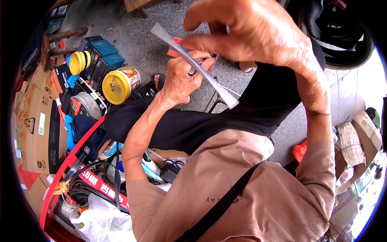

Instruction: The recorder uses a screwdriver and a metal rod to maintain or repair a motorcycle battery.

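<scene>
My left hand (183,76) is closed around a grey metal tool (221,93), a long narrow piece with wider, flattened ends, which slants from upper left to lower right above my lap. My right hand (242,34) is raised over it at the upper right, curved fingers apart and somewhat blurred, and I see nothing in them. An orange object (173,53) is partly hidden behind the tool and both hands. My black trousers (258,109) lie below.
At left are cardboard boxes (38,133), a yellow-lidded bucket (115,86), teal cases (109,56), red straps and bags in a pile. A wooden stool (135,6) stands at top, a black tyre (346,60) at upper right, more cardboard (365,129) at right.
</scene>
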{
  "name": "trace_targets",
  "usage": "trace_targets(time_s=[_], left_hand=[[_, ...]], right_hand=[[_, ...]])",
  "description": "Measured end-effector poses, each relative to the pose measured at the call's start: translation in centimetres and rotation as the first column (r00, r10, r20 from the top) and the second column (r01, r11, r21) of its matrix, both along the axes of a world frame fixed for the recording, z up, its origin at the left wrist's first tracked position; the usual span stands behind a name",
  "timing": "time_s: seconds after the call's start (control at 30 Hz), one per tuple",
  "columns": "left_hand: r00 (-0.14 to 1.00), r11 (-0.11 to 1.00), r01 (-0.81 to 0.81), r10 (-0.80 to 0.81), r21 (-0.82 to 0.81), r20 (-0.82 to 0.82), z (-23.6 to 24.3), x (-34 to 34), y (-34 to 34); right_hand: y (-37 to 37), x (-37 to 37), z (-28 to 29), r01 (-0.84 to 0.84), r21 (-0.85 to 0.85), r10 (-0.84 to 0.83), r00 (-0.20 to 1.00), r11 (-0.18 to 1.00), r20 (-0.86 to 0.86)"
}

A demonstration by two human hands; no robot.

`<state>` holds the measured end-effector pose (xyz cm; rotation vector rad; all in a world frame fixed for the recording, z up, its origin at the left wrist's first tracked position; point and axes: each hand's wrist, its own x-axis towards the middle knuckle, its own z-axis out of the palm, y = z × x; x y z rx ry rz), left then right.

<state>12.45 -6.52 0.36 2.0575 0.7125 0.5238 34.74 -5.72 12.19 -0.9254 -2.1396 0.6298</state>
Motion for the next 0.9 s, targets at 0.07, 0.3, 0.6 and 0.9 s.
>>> trace_targets(time_s=[0.07, 0.3, 0.6, 0.9], left_hand=[[1.0, 1.0, -0.008, 0.008, 0.005, -0.006, 0.0, 0.1, -0.4], [1.0, 0.985, 0.022, -0.021, -0.169, 0.003, 0.4, -0.7, -1.1], [0.892, 0.817, -0.327, 0.433, -0.476, 0.13, 3.7, -4.4, 0.6], [0.574, 0.594, -0.337, 0.745, -0.73, 0.341, 3.3, -7.0, 5.0]], right_hand=[[0.9, 0.5, -2.3, 0.083, -0.061, -0.09, 0.988, 0.995, -0.126], [1.4, 1.6, -2.0, 0.381, -0.106, -0.366, 0.92, 0.918, 0.139], [1.5, 1.3, -5.0, 0.503, 0.005, -0.495, 0.849, 0.864, 0.187], [-7.0, -8.9, -13.7, 0.35, -0.72, -0.702, 0.662, 0.599, -0.262]])
